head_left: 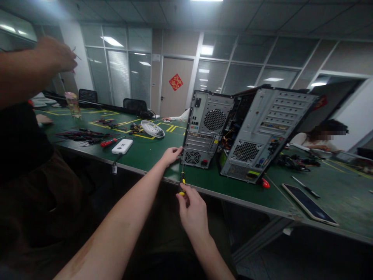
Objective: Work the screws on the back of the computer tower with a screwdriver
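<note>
A yellow-and-black screwdriver [182, 179] is pinched in my right hand [194, 208] just off the table's front edge. Its shaft points up toward the lower left corner of a computer case [201, 130], which stands upright with its rear panel facing me. My left hand [171, 156] rests against the left side of that case, fingers stretched out, their tips partly hidden by the case. Right of it stands a second, larger computer case [249, 151], its rear also toward me.
On the green table [151, 155] are a white power bank [122, 146], a red-handled screwdriver [107, 142], piled cables [84, 136] and a white round basket [152, 128]. A tablet [309, 203] lies right. Another person's arm [32, 68] is raised at left; someone sits at far right.
</note>
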A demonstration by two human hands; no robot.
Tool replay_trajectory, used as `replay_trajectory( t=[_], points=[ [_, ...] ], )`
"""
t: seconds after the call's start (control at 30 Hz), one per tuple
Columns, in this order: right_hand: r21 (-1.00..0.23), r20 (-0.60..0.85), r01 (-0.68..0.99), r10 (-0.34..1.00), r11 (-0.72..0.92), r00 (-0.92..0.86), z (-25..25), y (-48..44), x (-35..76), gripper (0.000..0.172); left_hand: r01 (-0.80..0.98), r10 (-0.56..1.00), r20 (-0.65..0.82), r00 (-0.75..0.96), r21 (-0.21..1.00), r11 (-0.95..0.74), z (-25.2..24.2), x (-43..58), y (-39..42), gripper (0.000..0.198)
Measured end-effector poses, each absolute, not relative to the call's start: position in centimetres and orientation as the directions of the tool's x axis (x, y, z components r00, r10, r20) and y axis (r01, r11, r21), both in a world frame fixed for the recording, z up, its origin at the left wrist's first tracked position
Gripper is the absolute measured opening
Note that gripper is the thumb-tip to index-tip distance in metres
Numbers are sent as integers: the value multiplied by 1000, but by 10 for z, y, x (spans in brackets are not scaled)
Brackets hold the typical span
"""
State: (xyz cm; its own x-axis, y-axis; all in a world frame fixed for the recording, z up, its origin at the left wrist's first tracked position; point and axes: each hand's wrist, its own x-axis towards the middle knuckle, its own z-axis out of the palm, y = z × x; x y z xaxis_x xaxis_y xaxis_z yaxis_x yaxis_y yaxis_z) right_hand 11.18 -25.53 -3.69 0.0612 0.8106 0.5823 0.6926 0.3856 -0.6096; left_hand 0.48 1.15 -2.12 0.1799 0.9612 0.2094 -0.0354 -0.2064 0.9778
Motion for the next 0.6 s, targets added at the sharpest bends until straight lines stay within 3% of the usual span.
replay_trajectory(
  t=[0.27,0.5,0.6],
  points=[
    [-729,482,616,862,298,154,-34,-252,108,21,-42,958,222,180,975,-218,-20,4,14,63],
    [-580,580,730,812,362,58,-36,-255,111,32,-31,960,216,178,976,-214,-18,3,11,62],
    [-581,564,732,825,356,47,-35,-256,111,36,-34,962,212,173,977,-209,-16,3,10,62]
  ],
)
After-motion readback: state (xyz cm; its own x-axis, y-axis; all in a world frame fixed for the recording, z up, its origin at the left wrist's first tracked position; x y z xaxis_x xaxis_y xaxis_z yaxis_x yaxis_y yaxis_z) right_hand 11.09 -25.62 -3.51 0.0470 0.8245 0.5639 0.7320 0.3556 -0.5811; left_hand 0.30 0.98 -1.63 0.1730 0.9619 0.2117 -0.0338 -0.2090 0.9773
